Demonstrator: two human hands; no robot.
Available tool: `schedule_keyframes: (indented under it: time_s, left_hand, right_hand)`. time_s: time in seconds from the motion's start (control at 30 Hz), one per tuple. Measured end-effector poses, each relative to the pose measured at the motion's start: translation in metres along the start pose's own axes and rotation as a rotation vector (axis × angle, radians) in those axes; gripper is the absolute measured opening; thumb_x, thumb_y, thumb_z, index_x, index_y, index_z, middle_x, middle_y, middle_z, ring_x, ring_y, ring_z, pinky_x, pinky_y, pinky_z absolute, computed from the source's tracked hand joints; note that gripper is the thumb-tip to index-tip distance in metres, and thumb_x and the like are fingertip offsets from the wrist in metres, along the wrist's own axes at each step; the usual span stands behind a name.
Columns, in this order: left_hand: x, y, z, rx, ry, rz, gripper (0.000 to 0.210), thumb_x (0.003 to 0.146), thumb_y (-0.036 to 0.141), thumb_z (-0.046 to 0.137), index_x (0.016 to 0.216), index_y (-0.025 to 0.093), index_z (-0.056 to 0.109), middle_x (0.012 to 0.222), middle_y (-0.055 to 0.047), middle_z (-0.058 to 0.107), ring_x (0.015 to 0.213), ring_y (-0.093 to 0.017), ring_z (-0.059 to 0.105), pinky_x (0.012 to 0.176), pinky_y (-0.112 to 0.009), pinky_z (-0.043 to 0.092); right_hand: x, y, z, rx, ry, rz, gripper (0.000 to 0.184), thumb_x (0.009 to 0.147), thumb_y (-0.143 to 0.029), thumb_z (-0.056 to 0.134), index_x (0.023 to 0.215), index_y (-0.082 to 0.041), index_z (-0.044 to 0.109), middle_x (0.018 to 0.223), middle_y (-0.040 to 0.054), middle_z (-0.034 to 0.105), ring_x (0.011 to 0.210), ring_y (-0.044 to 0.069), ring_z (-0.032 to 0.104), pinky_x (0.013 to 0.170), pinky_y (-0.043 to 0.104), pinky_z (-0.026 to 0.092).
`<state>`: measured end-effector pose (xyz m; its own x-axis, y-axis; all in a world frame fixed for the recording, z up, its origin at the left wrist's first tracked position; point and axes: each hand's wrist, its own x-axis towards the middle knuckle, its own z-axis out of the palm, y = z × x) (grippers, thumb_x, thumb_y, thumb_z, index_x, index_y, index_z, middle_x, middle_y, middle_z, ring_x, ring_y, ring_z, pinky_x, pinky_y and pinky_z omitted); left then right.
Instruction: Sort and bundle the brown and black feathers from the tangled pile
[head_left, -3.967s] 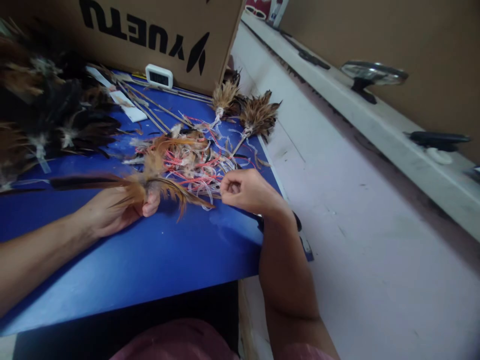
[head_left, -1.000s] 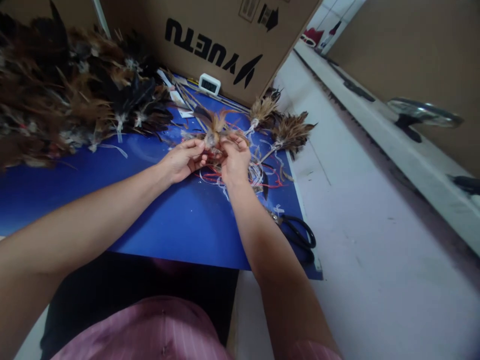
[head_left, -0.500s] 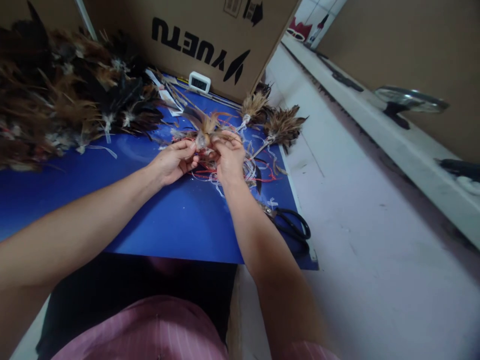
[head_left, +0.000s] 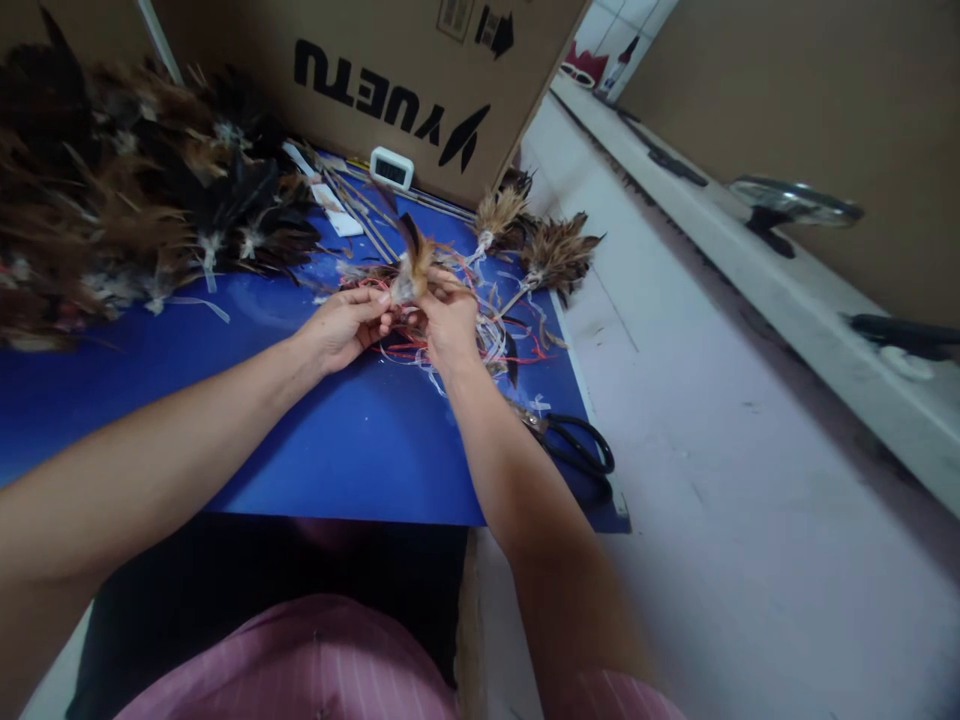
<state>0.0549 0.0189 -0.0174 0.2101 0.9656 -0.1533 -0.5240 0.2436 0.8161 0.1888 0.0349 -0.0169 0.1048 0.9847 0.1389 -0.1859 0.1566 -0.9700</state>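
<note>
Between my two hands stands a small bunch of brown and dark feathers (head_left: pixel 412 262), its pale fluffy base pinched from both sides. My left hand (head_left: pixel 346 325) grips the base from the left with thumb and fingertips. From the right, my right hand (head_left: pixel 452 318) closes on the same bunch, its fingertips partly hidden behind it. Under and beside the hands lies a tangle of red and clear plastic strings (head_left: pixel 491 340) mixed with loose feathers. Black-handled scissors (head_left: pixel 577 440) rest to the right of my right forearm, their blades mostly hidden.
A large heap of feather bunches (head_left: pixel 135 200) covers the table's left side. Two feather dusters (head_left: pixel 559 250) lie at the right. A white digital timer (head_left: pixel 391 168) stands before a cardboard box (head_left: pixel 375 40), near thin sticks (head_left: pixel 360 205). The blue table (head_left: pixel 322 440) meets a white wall (head_left: pixel 720 500).
The feathers in my hands have turned and now look narrower and more upright. Both hands keep their pinch. The whole view has shifted slightly.
</note>
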Motion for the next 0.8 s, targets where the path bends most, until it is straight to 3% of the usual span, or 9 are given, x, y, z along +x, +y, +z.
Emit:
schedule_keyframes:
  time_s: [0.27, 0.4, 0.6, 0.8]
  left_hand:
    - [0.001, 0.001, 0.001, -0.013, 0.001, -0.016, 0.015, 0.079, 0.003, 0.06, 0.067, 0.01, 0.065, 0.059, -0.001, 0.059, 0.048, -0.005, 0.051, 0.051, -0.016, 0.046]
    - [0.002, 0.0, 0.0, -0.036, -0.032, -0.031, 0.015, 0.079, 0.004, 0.06, 0.067, 0.011, 0.064, 0.057, -0.001, 0.058, 0.048, -0.006, 0.052, 0.051, -0.016, 0.046]
    - [0.003, 0.002, -0.003, -0.102, -0.068, -0.041, 0.015, 0.081, 0.005, 0.059, 0.068, 0.012, 0.061, 0.063, -0.001, 0.062, 0.05, -0.006, 0.056, 0.052, -0.017, 0.05]
    - [0.002, 0.005, -0.002, -0.124, -0.119, -0.05, 0.013, 0.082, 0.009, 0.061, 0.07, 0.012, 0.06, 0.064, -0.002, 0.062, 0.049, -0.006, 0.055, 0.046, -0.016, 0.046]
  right_hand:
    - [-0.004, -0.009, -0.003, -0.101, -0.17, 0.057, 0.038, 0.06, -0.053, 0.079, 0.067, -0.019, 0.061, 0.058, -0.004, 0.059, 0.045, 0.006, 0.046, 0.042, 0.021, 0.038]
    - [-0.005, -0.011, -0.005, -0.076, -0.222, 0.059, 0.041, 0.057, -0.052, 0.081, 0.069, -0.019, 0.062, 0.062, -0.0028, 0.063, 0.05, 0.007, 0.052, 0.044, 0.021, 0.04]
    - [-0.002, -0.011, -0.007, -0.058, -0.161, 0.013, 0.037, 0.063, -0.051, 0.079, 0.077, -0.022, 0.062, 0.068, -0.0023, 0.063, 0.059, 0.011, 0.059, 0.051, 0.024, 0.048]
    - [0.001, -0.012, -0.012, -0.071, -0.09, -0.021, 0.038, 0.062, -0.038, 0.081, 0.091, -0.022, 0.062, 0.085, 0.0002, 0.07, 0.071, 0.013, 0.065, 0.06, 0.025, 0.053]
